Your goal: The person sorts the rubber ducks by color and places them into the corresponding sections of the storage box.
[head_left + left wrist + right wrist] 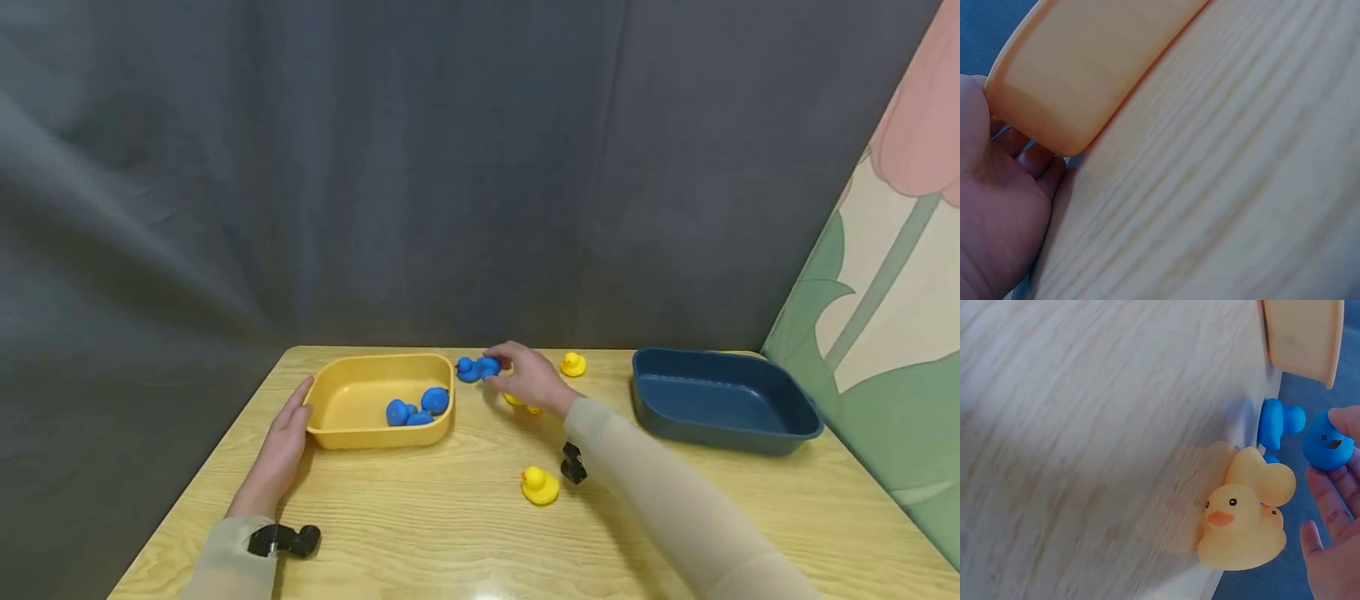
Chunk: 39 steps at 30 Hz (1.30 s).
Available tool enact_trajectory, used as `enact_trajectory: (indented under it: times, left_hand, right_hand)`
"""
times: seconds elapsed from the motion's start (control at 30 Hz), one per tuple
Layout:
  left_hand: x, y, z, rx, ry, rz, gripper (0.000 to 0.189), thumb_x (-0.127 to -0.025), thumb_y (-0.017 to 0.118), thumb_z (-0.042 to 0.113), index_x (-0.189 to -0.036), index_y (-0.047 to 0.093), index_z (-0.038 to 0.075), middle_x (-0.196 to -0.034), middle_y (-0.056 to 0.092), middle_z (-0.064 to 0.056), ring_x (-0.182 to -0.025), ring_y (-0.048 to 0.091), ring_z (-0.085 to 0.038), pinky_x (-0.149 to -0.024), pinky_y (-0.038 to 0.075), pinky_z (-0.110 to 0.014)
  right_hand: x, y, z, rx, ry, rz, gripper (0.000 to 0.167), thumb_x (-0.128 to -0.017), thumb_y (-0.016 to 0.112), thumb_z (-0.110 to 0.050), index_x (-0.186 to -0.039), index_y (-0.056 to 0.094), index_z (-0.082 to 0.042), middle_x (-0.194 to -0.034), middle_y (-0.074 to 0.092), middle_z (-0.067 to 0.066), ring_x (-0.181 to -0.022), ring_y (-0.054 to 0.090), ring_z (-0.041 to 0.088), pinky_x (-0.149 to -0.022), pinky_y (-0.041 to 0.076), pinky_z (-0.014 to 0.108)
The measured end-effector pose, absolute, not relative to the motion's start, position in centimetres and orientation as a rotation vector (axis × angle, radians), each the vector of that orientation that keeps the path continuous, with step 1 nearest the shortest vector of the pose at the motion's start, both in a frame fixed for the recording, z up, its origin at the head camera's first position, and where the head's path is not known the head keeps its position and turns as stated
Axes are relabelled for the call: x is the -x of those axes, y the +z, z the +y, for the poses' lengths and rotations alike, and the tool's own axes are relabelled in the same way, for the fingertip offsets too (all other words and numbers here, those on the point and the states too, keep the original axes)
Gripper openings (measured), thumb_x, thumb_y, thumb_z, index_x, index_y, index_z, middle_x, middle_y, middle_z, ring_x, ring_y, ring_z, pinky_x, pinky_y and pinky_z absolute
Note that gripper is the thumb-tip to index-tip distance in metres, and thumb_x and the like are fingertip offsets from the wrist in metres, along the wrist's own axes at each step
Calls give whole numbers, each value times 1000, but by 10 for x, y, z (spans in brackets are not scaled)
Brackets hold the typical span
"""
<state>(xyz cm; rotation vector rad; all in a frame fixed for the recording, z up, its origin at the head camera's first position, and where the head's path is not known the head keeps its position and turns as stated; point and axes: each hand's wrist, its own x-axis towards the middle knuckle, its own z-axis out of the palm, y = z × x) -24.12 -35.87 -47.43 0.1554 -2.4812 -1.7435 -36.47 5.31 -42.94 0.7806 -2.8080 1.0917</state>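
My right hand (531, 379) pinches a blue rubber duck (1327, 445) between thumb and fingertips, with the duck's face showing in the right wrist view. Another blue duck (466, 369) sits just left of that hand, near the table's back edge. Under the right hand is a yellow duck (513, 400), partly hidden. My left hand (283, 433) rests with extended fingers against the left end of a yellow tub (330, 435). Inside the tub lie 3 blue ducks (435, 401), toward its right end. In the left wrist view, some fingers are hidden behind the tub's wall (1079, 81).
A dark blue tub (727, 429) stands at the right of the wooden table (420, 517). One yellow duck (573, 364) sits near the back edge, another yellow duck (541, 487) nearer the front. A dark curtain (450, 167) hangs behind the table.
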Motion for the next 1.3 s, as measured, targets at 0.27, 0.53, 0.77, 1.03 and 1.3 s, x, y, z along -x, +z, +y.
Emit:
enact_trajectory:
  times: [0.27,0.53,0.77,1.03,1.3]
  left_hand:
    - [239,-473,-356,-152,-1751,-2484,62,-121,27,28,-180,7,26,-186,3,-4,-170,-1,-29,-136,5,-55]
    - [242,-473,-355,-140,-1765,-2453,62,-120,27,29,-180,9,26,-185,5,-4,-170,2,-29,-136,7,-54]
    - [241,-472,-354,-149,-1761,-2461,63,-120,27,28,-180,8,25,-185,4,-5,-170,1,-30,-136,6,-55]
    - [240,-469,-353,-160,-1748,-2469,62,-121,27,29,-180,8,25,-186,5,-4,-170,1,-29,-136,5,-55]
    - [240,-472,-356,-150,-1770,-2465,62,-121,27,30,-180,9,28,-185,6,-4,-170,2,-29,-136,7,-54]
  right_hand:
    - [360,-424,57,-820,1162,-2749,50,-101,84,-20,-147,69,-7,-131,69,7,-121,65,37,-108,55,48]
    - [356,-414,52,-841,1201,-2689,47,-101,84,-19,-145,70,-10,-127,68,5,-119,66,37,-106,56,47]
    - [352,-408,39,-917,1221,-2637,45,-99,86,-19,-142,73,-11,-126,69,3,-116,67,34,-103,56,45]
    - [346,-405,15,-968,1200,-2647,43,-99,87,-20,-139,74,-12,-125,71,1,-116,68,32,-103,57,43]
    - [343,-401,0,-1027,1175,-2655,45,-100,86,-24,-142,74,-14,-126,72,1,-118,69,33,-103,57,44]
